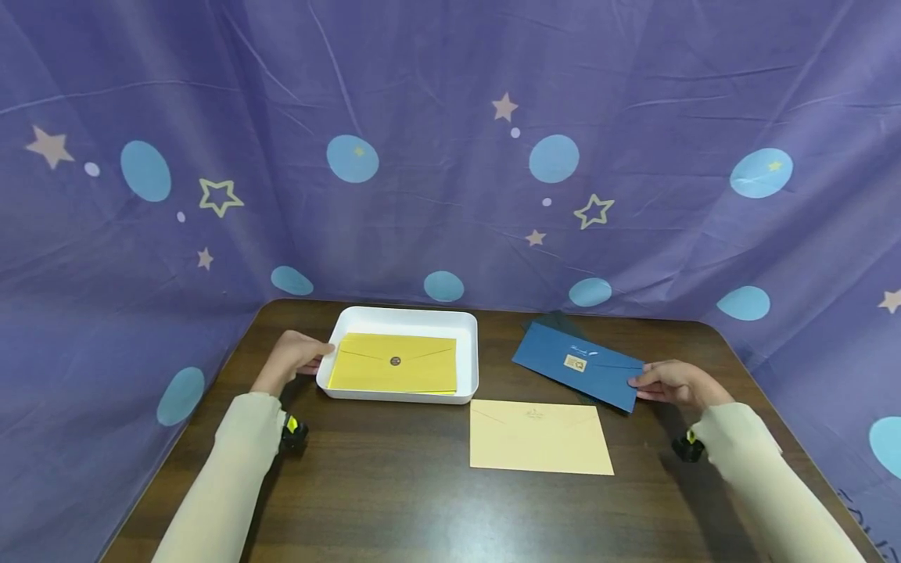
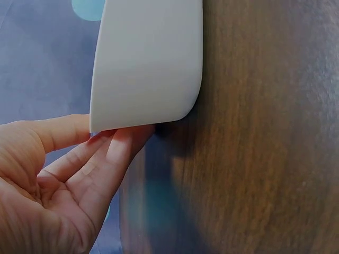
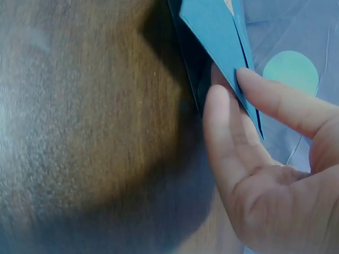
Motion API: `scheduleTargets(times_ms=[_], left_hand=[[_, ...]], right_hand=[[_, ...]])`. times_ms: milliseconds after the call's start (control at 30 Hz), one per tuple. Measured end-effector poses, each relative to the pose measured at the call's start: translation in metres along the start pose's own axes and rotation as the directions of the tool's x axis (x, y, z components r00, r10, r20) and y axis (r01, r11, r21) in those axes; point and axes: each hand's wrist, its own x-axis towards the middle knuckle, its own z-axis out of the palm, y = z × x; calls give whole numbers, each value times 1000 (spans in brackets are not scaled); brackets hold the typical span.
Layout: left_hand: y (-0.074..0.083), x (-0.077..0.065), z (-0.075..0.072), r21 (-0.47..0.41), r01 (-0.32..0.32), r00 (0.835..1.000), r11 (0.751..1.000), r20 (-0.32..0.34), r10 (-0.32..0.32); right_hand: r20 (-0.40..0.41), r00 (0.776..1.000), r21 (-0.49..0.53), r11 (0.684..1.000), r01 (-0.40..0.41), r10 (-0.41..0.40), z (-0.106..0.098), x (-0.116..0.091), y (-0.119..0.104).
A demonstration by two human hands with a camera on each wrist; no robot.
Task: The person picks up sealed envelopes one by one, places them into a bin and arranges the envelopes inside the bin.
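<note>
A white tray (image 1: 407,319) holds yellow envelopes (image 1: 394,371), the top one with a dark round seal. My left hand (image 1: 296,356) grips the tray's left side; in the left wrist view the thumb lies at the rim and the fingers press the outer wall (image 2: 148,90). At the right, my right hand (image 1: 677,383) pinches the right end of a blue envelope (image 1: 545,352) between thumb and fingers. That envelope bears a pale stamp-like label and is raised above the table in the right wrist view. Partly hidden beneath it lies a dark envelope (image 1: 559,320).
A cream envelope (image 1: 538,438) lies flat on the brown wooden table (image 1: 373,485), just in front of the blue one. Behind the table hangs a purple cloth (image 1: 436,219) with stars and blue spots, close to the back edge.
</note>
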Motion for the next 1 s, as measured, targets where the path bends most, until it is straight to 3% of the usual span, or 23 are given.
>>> scheduleTargets(times_ms=[200, 367, 767, 1000], left_hand=[[1, -2, 0, -4, -5, 1000, 1000, 3, 5], [1, -2, 0, -6, 23, 1000, 1000, -5, -23], [-6, 2, -1, -71, 15, 1000, 997, 6, -15], [-6, 0, -1, -81, 15, 1000, 997, 15, -14]], right_hand=[[19, 1000, 112, 994, 7, -10, -3, 0, 2], [13, 1000, 137, 991, 5, -7, -1, -1, 3], [1, 999, 243, 969, 46, -48, 0, -3, 3], [-11, 998, 252, 965, 69, -69, 3, -4, -1]])
